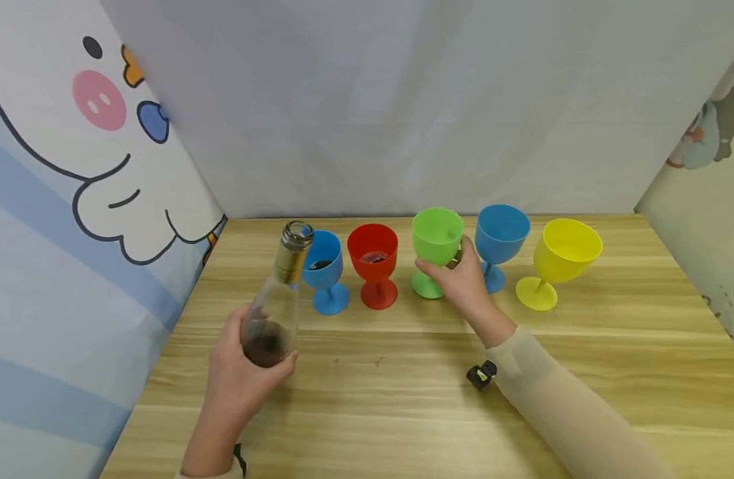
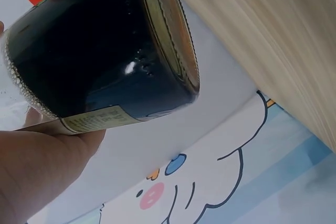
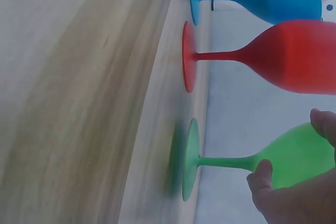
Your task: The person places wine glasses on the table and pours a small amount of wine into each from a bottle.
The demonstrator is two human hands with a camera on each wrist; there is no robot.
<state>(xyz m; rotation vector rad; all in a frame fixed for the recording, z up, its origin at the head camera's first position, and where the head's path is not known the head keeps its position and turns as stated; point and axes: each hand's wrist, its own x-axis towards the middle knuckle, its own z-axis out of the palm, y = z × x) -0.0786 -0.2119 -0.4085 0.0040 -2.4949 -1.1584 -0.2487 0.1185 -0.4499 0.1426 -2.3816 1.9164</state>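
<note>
Fingers of the left hand [image 1: 237, 362] are wrapped round the lower part of a clear glass bottle [image 1: 268, 326], thumb on one side and the rest on the other. There's dark liquid pooled low in it, and the bottle's tilted, neck leaning away from those fingers and off to the right. In the left wrist view the bottom looks up off the worktop [image 1: 367, 419].

Right hand [image 1: 464, 285] has its fingers curled round a green goblet [image 1: 436, 233], gripping low on the bowl near the top of the stem. Can't really tell if the foot is flat on the wood.

Between the two sets of fingers are a blue goblet [image 1: 331, 299] with some dark liquid in it, then a red goblet [image 1: 372, 256] with a bit of reddish liquid. The red one's nearer the right fingers. Just right of those fingers is a second blue goblet [image 1: 502, 236], and past that a yellow goblet [image 1: 564, 253]. Closer to the person than the right fingers, just beside the pale sleeve [image 1: 576, 406], there's a small black thing [image 1: 482, 375], no clue what.
</note>
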